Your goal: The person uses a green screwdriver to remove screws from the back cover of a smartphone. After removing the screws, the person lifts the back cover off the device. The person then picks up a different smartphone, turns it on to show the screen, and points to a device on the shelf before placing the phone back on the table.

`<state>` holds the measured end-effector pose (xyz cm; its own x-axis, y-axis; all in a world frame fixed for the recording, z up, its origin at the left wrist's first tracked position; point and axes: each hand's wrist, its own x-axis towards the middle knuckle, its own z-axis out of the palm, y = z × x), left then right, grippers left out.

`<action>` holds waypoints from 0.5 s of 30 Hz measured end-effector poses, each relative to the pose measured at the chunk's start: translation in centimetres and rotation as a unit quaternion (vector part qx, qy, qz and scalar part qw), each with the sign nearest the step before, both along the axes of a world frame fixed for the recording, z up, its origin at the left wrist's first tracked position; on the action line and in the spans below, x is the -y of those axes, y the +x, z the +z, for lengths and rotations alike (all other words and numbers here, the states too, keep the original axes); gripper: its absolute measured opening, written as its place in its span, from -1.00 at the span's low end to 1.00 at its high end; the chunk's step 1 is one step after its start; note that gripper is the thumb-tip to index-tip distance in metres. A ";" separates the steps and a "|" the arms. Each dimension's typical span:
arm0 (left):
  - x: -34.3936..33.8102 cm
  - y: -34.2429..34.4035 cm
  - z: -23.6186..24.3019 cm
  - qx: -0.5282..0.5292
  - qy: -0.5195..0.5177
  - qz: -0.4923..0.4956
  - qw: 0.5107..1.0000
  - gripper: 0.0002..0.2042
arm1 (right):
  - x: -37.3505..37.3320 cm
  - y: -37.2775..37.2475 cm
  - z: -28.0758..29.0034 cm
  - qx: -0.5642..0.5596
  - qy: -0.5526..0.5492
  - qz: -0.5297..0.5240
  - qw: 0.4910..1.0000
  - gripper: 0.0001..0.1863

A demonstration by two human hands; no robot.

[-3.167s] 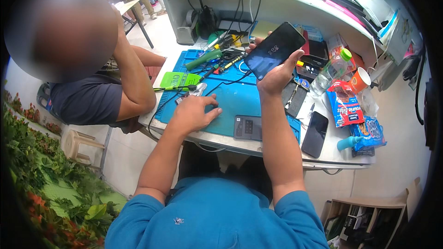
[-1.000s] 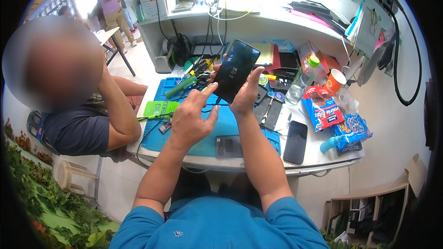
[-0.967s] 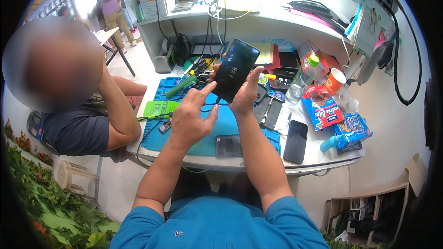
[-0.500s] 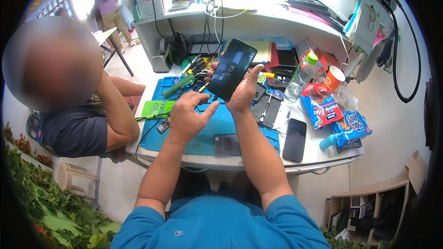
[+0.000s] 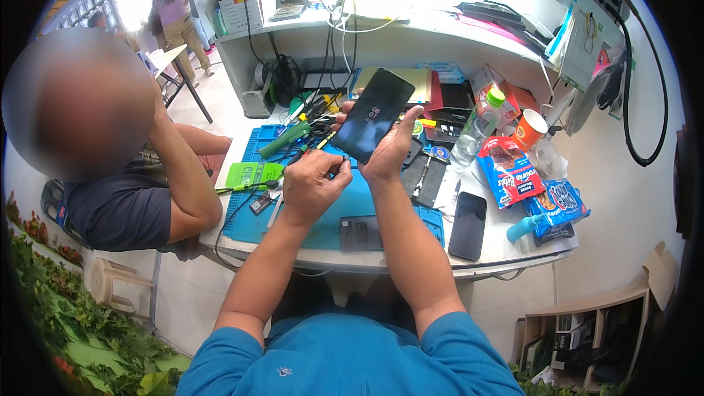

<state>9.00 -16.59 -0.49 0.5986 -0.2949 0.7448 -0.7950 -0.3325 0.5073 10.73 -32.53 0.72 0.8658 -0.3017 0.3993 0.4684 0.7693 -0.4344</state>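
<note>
My right hand (image 5: 392,150) holds up a black smartphone (image 5: 372,117), tilted, with small lit digits on its dark screen. Just below the phone's lower end, my left hand (image 5: 315,182) is closed in a pinch on what looks like the end of a thin dark cable, mostly hidden by the fingers. Under both hands spreads a blue work mat (image 5: 308,233). A dark phone back panel (image 5: 359,233) lies on it beside my right forearm. Another phone (image 5: 468,226), screen dark, lies to the right of the mat.
Tools and cables (image 5: 319,121) crowd the mat's far side, near a green card (image 5: 253,174). On the right stand a bottle (image 5: 477,128), an orange cup (image 5: 529,129) and snack packs (image 5: 510,169). A seated person (image 5: 132,198) leans at the left table edge. A shelf (image 5: 308,23) overhangs behind.
My left hand has drawn slightly away from the phone's lower end, and its fingers have curled into a tighter pinch. The phone has shifted slightly right and down.
</note>
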 end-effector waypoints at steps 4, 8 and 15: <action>-1.3 0.8 -0.6 -0.046 -0.008 0.016 0.999 -0.91 | 1.7 0.0 0.6 -0.014 0.046 -0.035 0.998 0.13; -6.6 6.0 0.8 -0.216 -0.109 0.113 0.964 -0.56 | 2.4 0.0 1.0 -0.022 0.077 -0.031 0.996 0.15; -7.5 2.3 2.1 -0.012 0.008 0.104 0.994 -0.23 | 2.7 -1.6 3.3 0.018 0.004 -0.093 0.995 0.13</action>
<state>11.30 -9.13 1.58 0.6651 -0.1736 0.7263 -0.6960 -0.4965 0.5187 9.10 -35.18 4.05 0.7795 -0.4592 0.4259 0.6187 0.6706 -0.4093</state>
